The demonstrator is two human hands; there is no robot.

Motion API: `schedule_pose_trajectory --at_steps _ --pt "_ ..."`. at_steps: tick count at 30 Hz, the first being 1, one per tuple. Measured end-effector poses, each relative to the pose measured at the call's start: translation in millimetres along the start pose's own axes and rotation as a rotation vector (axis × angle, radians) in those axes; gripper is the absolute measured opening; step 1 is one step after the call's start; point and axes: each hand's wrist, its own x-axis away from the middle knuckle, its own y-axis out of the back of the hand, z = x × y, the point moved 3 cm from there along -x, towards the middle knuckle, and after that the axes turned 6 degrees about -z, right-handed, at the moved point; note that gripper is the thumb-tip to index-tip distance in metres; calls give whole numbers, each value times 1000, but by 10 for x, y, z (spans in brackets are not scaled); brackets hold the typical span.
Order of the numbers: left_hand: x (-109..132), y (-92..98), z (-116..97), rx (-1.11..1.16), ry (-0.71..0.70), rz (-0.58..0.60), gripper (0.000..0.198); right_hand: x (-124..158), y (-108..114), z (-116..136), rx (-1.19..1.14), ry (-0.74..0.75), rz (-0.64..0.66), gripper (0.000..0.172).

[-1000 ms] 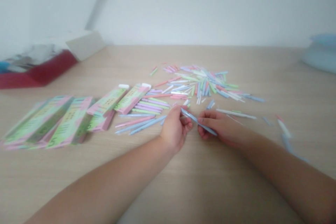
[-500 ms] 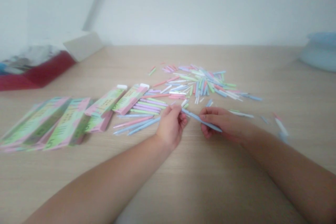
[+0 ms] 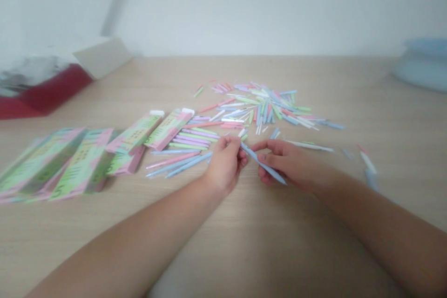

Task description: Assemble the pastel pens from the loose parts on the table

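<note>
- The left hand (image 3: 225,163) and right hand (image 3: 289,165) are close together, both pinched on one blue pen (image 3: 263,164) that slants between them just above the bench (image 3: 244,247)
- Only fingertips hold it, so a slip or a hard twist could drop the blue pen or a small part of it
- A laid-out row of pens (image 3: 181,151) is just left of the blue pen; the left wrist could sweep it askew
- The scattered heap (image 3: 265,107) lies just beyond the blue pen, and a dropped piece would be hard to find there
- Loose pieces (image 3: 366,163) right of the blue pen sit near the right forearm and could be knocked away
- Overlapping flat boxes (image 3: 87,158) crowd the far left
- The bare bench nearer than the blue pen gives free room; its near edge is out of view
</note>
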Motion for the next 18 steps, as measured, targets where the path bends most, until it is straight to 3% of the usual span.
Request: schedule_pose_trajectory --at_steps 18 --pt "-2 6 21 -9 -7 18 15 -73 2 -82 -60 -23 50 37"
